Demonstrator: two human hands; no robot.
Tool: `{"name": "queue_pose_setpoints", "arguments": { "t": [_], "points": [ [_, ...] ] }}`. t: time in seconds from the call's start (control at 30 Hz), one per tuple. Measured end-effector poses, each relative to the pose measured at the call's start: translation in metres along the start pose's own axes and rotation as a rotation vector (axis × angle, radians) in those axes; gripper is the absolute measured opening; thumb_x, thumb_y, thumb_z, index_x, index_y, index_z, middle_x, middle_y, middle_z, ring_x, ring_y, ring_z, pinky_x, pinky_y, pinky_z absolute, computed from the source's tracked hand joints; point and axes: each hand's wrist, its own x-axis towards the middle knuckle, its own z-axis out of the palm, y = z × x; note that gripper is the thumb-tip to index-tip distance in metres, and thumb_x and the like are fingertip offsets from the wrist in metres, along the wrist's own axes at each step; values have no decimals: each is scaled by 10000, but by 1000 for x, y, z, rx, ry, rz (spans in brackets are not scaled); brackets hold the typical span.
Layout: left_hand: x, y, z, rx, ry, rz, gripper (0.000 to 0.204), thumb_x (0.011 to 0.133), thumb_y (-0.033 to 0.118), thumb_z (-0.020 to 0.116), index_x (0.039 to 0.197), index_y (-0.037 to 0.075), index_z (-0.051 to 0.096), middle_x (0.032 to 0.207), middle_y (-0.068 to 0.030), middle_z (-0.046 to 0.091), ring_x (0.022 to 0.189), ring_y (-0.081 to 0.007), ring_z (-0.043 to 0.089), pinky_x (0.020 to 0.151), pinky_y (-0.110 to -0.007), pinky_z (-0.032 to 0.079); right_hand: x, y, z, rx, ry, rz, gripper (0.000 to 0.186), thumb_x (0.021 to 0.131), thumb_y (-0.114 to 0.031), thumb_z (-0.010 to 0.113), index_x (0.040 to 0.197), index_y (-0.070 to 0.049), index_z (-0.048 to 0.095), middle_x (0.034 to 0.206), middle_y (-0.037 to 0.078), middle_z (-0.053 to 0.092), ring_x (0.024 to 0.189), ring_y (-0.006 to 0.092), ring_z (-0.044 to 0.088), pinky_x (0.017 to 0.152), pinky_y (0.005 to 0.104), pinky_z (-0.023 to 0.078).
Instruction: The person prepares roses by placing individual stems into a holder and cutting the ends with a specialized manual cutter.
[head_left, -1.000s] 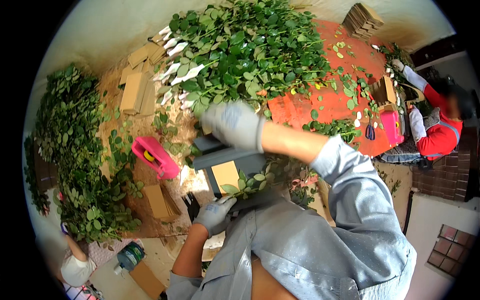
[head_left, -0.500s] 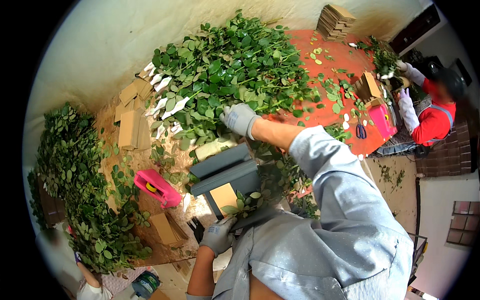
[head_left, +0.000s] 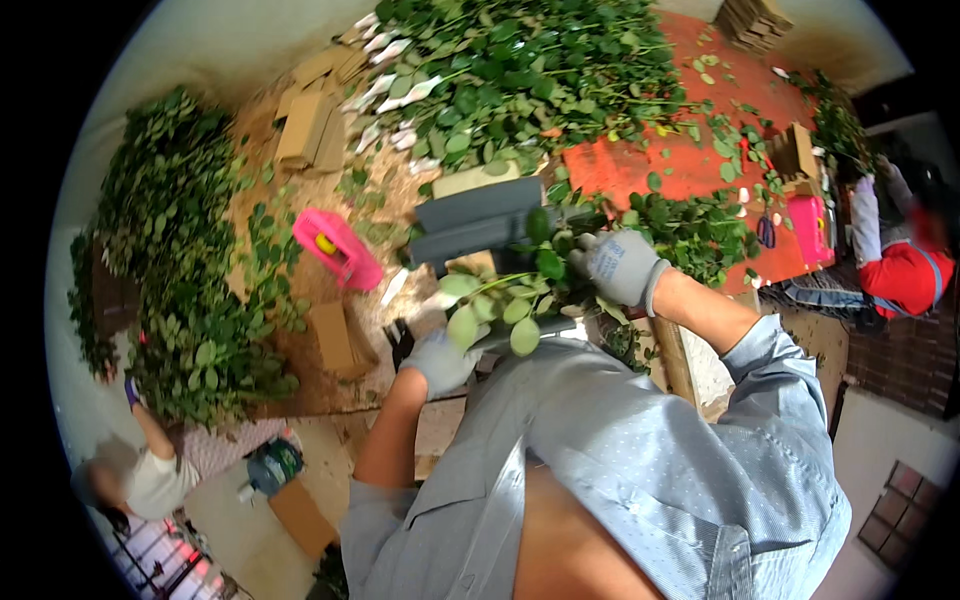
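My gloved right hand [head_left: 620, 268] is closed round leafy green stems [head_left: 545, 285] at the front of the table, right of a dark grey trough-like stand [head_left: 480, 210]. Leaves from these stems reach left across my body toward my gloved left hand [head_left: 440, 362]. The left hand's fingers look curled, but leaves cover their tips, so what they hold is hidden. A piece of tan cardboard [head_left: 472, 263] lies in the stand, partly behind the leaves. A pink tape dispenser [head_left: 338, 248] stands left of it, with a black forked tool [head_left: 400, 342] beside my left hand.
Piled leafy stems [head_left: 530, 75] with white-sleeved heads [head_left: 410, 95] fill the far side. More foliage [head_left: 170, 260] lies at left. Folded cardboard [head_left: 308, 130] sits between them. Blue-handled scissors [head_left: 766, 230] lie on the red surface. One co-worker [head_left: 905, 275] is at right, another [head_left: 160, 475] at lower left.
My right hand has come back from the far pile toward my body and now grips leafy stems. My view has tilted, so the table sits higher in the picture. The left hand stays near the stand.
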Motion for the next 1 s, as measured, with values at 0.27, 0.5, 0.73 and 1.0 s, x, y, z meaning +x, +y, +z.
{"name": "queue_pose_setpoints", "arguments": {
  "t": [0.27, 0.5, 0.73, 1.0],
  "points": [
    [-6, 21, -20, -18, -69, -67, 364, 975, 290, 550, 1234, 58, 655, 1243, -202, 660, 1145, -414, 618, 966, -495, 492, 10, -33, 25, -156, -26, 118, 172, 948, -179, 576, 1042, -84, 684, 1046, 114, 683, 945, 275, 717, 688, 411, 572],
    [-3, 18, -16, -7, -26, -14, 478, 948, 219, 533, 1403, 82, 586, 1342, -208, 625, 1238, -389, 586, 1062, -472, 461, 81, -88, -8, 250, 268, -190, 228, 929, -172, 598, 1131, -70, 621, 1002, 116, 664, 926, 291, 713, 726, 451, 575],
    [-4, 14, -14, -53, -18, -1, 548, 919, 309, 598, 1406, 59, 581, 1395, -201, 603, 1272, -392, 573, 1094, -453, 448, 121, -98, 46, 209, 62, -338, 377, 930, -148, 575, 1300, -74, 577, 1164, 170, 679, 1044, 346, 706, 795, 478, 577],
    [3, -12, -40, -423, 149, -134, 371, 954, 292, 679, 1242, 61, 716, 1210, -171, 724, 1097, -326, 706, 958, -380, 540, 117, -101, 34, 256, -91, -296, 344, 961, -167, 541, 1291, -80, 579, 1190, 188, 675, 993, 354, 722, 785, 499, 570]
  ]
}}
